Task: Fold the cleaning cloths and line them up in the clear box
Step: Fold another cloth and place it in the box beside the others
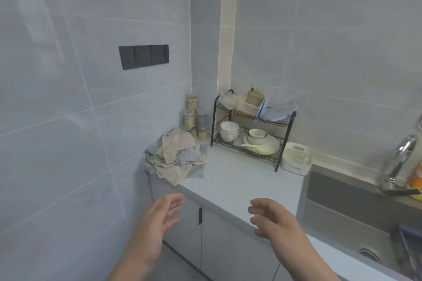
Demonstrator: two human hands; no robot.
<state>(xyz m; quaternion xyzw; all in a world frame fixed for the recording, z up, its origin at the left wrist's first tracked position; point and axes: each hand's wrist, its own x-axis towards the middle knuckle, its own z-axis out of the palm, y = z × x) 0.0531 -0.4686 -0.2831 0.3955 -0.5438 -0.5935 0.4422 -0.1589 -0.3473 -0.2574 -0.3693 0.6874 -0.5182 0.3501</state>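
A loose heap of beige and grey-blue cleaning cloths (174, 155) lies at the left end of the pale counter (230, 180), one corner hanging over the front edge. A pale box with handle slots (296, 158) stands right of the rack, near the sink. My left hand (163, 214) hovers in front of the counter edge below the cloths, fingers relaxed, holding nothing. My right hand (272, 218) hovers over the counter's front edge, fingers loosely curved and empty. Both hands are apart from the cloths.
A black two-tier wire rack (251, 129) with bowls, plates and containers stands against the back wall. Several jars (194, 118) fill the corner behind the cloths. A steel sink (356, 207) and tap (399, 162) lie to the right. Cabinet doors sit below.
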